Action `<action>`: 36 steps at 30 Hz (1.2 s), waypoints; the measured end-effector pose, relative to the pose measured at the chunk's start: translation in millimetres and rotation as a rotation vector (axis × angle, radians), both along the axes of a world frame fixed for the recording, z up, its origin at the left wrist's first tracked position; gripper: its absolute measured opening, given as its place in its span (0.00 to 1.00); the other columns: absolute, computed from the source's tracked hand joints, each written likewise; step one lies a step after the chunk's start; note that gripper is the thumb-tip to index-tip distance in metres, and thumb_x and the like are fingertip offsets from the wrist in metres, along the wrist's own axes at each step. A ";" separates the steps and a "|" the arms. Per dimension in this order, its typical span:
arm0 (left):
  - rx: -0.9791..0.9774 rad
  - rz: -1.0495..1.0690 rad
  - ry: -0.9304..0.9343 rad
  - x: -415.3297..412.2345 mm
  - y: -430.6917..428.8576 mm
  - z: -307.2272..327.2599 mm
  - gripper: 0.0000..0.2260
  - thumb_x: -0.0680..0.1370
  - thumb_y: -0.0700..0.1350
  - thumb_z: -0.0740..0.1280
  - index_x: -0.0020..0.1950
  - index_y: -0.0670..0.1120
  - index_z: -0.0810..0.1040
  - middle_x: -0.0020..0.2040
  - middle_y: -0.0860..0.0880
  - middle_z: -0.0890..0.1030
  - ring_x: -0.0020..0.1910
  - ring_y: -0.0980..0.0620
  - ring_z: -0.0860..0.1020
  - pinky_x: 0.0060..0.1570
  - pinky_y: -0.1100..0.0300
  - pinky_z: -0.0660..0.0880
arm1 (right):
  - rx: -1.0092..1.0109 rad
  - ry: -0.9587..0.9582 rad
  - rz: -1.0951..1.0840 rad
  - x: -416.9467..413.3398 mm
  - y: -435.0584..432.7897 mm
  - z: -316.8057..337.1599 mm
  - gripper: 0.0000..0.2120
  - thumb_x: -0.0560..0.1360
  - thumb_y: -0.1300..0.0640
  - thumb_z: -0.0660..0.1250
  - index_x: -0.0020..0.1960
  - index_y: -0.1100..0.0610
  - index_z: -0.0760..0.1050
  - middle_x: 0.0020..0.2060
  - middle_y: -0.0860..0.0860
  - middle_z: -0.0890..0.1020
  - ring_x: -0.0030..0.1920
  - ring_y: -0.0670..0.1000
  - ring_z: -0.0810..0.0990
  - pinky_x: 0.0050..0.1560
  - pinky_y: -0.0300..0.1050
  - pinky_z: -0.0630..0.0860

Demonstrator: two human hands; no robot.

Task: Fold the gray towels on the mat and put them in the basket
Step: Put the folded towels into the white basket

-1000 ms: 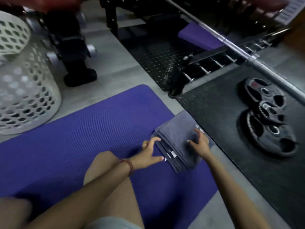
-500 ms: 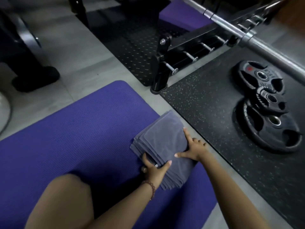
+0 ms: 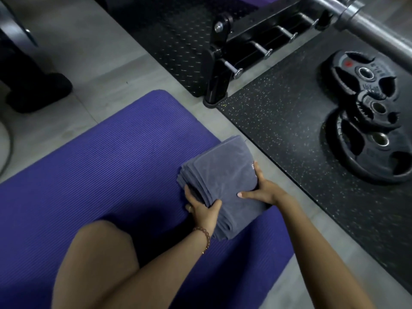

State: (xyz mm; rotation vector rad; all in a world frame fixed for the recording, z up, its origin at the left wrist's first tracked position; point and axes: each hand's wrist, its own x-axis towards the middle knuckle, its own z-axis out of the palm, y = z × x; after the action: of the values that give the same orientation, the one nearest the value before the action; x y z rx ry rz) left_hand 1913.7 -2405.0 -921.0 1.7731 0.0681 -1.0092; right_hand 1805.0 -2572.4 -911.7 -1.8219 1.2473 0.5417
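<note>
A stack of folded gray towels (image 3: 223, 175) lies at the right end of the purple mat (image 3: 100, 175). My left hand (image 3: 204, 210) grips the stack's near left edge, thumb on top and fingers tucked under the layers. My right hand (image 3: 263, 190) holds the right edge, thumb stretched across the top towel and fingers along the side. The basket is out of view except for a thin curved rim (image 3: 7, 150) at the far left.
My bare knee (image 3: 98, 253) rests on the mat below the stack. Black weight plates (image 3: 370, 121) lie on the speckled rubber floor to the right. A black rack foot (image 3: 215, 85) and a steel barbell (image 3: 374, 30) stand beyond the mat.
Both hands closed in on the stack: the left hand went from hovering beside it to gripping its edge, the right slid to the right edge. The view swung right and nearer, losing the basket.
</note>
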 end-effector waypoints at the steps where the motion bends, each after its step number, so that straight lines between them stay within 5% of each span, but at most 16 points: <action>1: -0.014 -0.020 -0.019 7.4 4.2 2.3 0.44 0.71 0.40 0.70 0.74 0.63 0.45 0.68 0.41 0.59 0.54 0.49 0.67 0.58 0.47 0.70 | 0.048 -0.053 -0.043 -4.4 9.2 0.3 0.59 0.64 0.38 0.75 0.73 0.39 0.30 0.75 0.47 0.60 0.72 0.56 0.63 0.70 0.49 0.62; 7: -0.101 -0.407 -0.283 86.9 40.4 4.6 0.42 0.74 0.44 0.69 0.67 0.71 0.41 0.73 0.47 0.50 0.64 0.55 0.60 0.63 0.53 0.61 | 0.219 -0.469 -0.288 -9.5 98.6 -8.9 0.62 0.60 0.33 0.73 0.73 0.41 0.29 0.63 0.23 0.49 0.68 0.37 0.60 0.63 0.31 0.64; 10: -0.090 -0.601 -0.433 108.2 57.4 -0.9 0.39 0.77 0.43 0.66 0.68 0.69 0.39 0.72 0.45 0.49 0.64 0.58 0.57 0.67 0.56 0.57 | 0.121 -0.634 -0.467 -0.3 132.8 -22.3 0.46 0.72 0.50 0.71 0.74 0.39 0.39 0.66 0.28 0.57 0.65 0.29 0.65 0.65 0.34 0.68; 15: -0.089 -0.876 -0.578 108.1 62.6 -8.1 0.43 0.75 0.47 0.69 0.69 0.69 0.36 0.70 0.52 0.45 0.66 0.58 0.56 0.70 0.60 0.55 | -0.151 -0.666 -0.475 5.8 139.8 -28.8 0.26 0.69 0.38 0.65 0.61 0.28 0.56 0.64 0.40 0.64 0.67 0.42 0.65 0.68 0.38 0.64; 19: -0.106 -0.992 -0.581 112.1 66.6 -13.7 0.44 0.74 0.51 0.70 0.67 0.75 0.36 0.70 0.57 0.41 0.72 0.55 0.49 0.71 0.56 0.51 | -0.144 -0.624 -0.323 5.5 134.1 -25.4 0.27 0.74 0.40 0.63 0.67 0.28 0.53 0.69 0.44 0.59 0.65 0.26 0.56 0.66 0.33 0.57; 22: -0.161 -0.857 -0.475 126.0 62.7 -18.1 0.34 0.75 0.47 0.62 0.65 0.79 0.48 0.70 0.53 0.49 0.71 0.53 0.57 0.71 0.55 0.57 | -0.054 -0.608 -0.262 2.9 131.4 -28.7 0.31 0.76 0.43 0.61 0.74 0.36 0.50 0.71 0.45 0.56 0.59 0.19 0.53 0.58 0.22 0.58; 24: -0.155 -0.814 -0.414 134.0 58.1 -20.1 0.32 0.76 0.44 0.62 0.65 0.78 0.53 0.68 0.51 0.54 0.67 0.55 0.61 0.71 0.57 0.58 | -0.030 -0.615 -0.248 4.0 128.4 -29.3 0.34 0.72 0.36 0.61 0.74 0.34 0.50 0.71 0.44 0.58 0.61 0.21 0.55 0.55 0.21 0.62; 26: -0.148 -0.826 -0.367 137.9 54.5 -23.1 0.35 0.78 0.39 0.62 0.64 0.78 0.54 0.67 0.50 0.55 0.64 0.56 0.62 0.70 0.59 0.57 | -0.015 -0.611 -0.265 6.6 121.4 -32.0 0.34 0.69 0.30 0.59 0.72 0.31 0.51 0.71 0.42 0.59 0.65 0.27 0.58 0.65 0.33 0.61; 29: -0.144 -0.812 -0.322 139.8 50.6 -21.1 0.34 0.75 0.44 0.62 0.55 0.86 0.53 0.66 0.50 0.57 0.64 0.56 0.60 0.67 0.62 0.55 | 0.010 -0.612 -0.272 11.5 112.0 -32.4 0.33 0.68 0.29 0.61 0.70 0.30 0.54 0.71 0.41 0.61 0.70 0.43 0.63 0.70 0.51 0.64; 31: -0.122 -0.793 -0.297 142.8 48.3 -19.9 0.32 0.70 0.47 0.61 0.54 0.86 0.54 0.66 0.49 0.58 0.64 0.56 0.59 0.67 0.59 0.55 | 0.076 -0.638 -0.305 15.5 110.4 -29.5 0.33 0.69 0.33 0.65 0.70 0.32 0.57 0.71 0.41 0.63 0.69 0.46 0.66 0.68 0.54 0.68; 36: -0.106 -0.800 -0.302 135.8 47.1 -7.1 0.32 0.62 0.56 0.64 0.63 0.72 0.56 0.67 0.47 0.59 0.63 0.56 0.59 0.68 0.55 0.57 | 0.284 -0.758 -0.586 24.6 113.7 -10.4 0.24 0.76 0.61 0.65 0.69 0.44 0.65 0.67 0.45 0.69 0.60 0.43 0.74 0.53 0.38 0.77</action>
State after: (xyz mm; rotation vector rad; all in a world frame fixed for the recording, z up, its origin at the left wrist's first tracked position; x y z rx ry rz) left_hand 2049.5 -2357.9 -928.1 1.8583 -0.9298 -1.2377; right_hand 1829.6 -2458.6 -922.1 -1.1533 1.0183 -0.2772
